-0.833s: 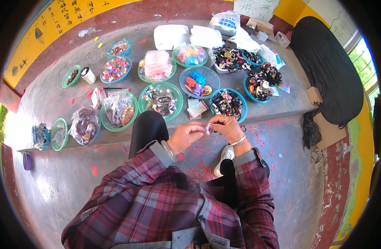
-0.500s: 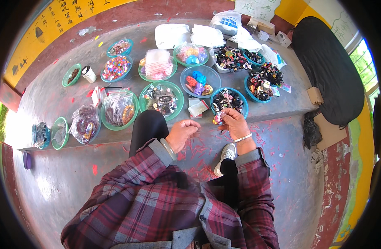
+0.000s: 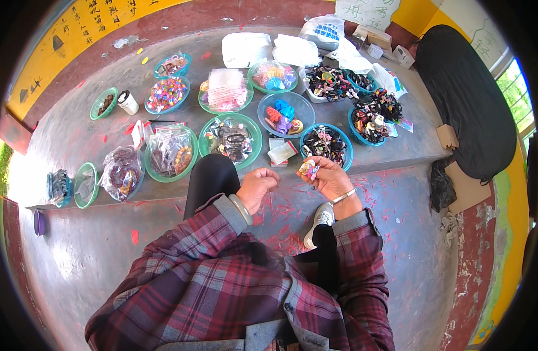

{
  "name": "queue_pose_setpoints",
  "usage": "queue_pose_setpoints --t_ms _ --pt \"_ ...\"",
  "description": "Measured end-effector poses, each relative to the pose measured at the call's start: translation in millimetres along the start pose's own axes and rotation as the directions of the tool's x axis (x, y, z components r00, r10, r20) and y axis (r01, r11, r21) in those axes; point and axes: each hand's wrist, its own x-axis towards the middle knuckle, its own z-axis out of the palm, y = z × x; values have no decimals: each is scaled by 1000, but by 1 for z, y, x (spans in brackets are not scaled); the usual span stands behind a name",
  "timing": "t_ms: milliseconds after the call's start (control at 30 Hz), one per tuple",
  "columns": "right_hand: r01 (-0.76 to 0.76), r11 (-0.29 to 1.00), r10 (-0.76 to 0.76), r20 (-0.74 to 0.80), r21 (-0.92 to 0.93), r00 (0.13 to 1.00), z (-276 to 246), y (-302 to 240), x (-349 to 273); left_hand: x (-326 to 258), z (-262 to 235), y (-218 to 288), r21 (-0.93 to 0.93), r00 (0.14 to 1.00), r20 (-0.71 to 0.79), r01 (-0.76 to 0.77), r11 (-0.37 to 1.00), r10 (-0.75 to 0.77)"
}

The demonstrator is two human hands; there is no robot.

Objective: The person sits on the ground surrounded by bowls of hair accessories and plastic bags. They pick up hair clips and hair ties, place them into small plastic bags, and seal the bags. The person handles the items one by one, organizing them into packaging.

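My right hand [image 3: 331,179] pinches a small colourful trinket [image 3: 309,169], pink, yellow and white, in front of the near blue bowl [image 3: 349,153]. That bowl holds dark bands with small ornaments, like hair ties. To its left is my left hand [image 3: 258,189], its fingers curled together; whether anything is between them is hidden. The two hands are apart. Beyond the left hand stands a green bowl [image 3: 258,146] with bagged bracelets and beads. Small white packets [image 3: 282,153] lie on the grey ledge between these two bowls.
On the concrete ledge [image 3: 222,186] stand several bowls of beads, pouches and bands. White bags [image 3: 245,50] lie behind them. A white cup [image 3: 128,103] is at the left, a large black oval case [image 3: 465,99] at the right. Red scraps litter the floor [image 3: 398,245].
My right hand has turned the trinket so that more of its colourful face shows. My left hand has barely moved. The whole view has shifted slightly.
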Motion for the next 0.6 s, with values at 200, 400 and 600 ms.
queue_pose_setpoints --t_ms 200,400,600 --pt "-119 992 119 8 36 993 -6 8 4 1 -1 -4 83 1000 -2 13 996 -13" --pt "-116 991 117 1 -63 993 4 2 -1 -1 4 1 42 998 -31 52 998 -51" --pt "-53 965 39 -59 -258 998 31 -4 -11 0 3 0 67 995 -33 92 994 -90"
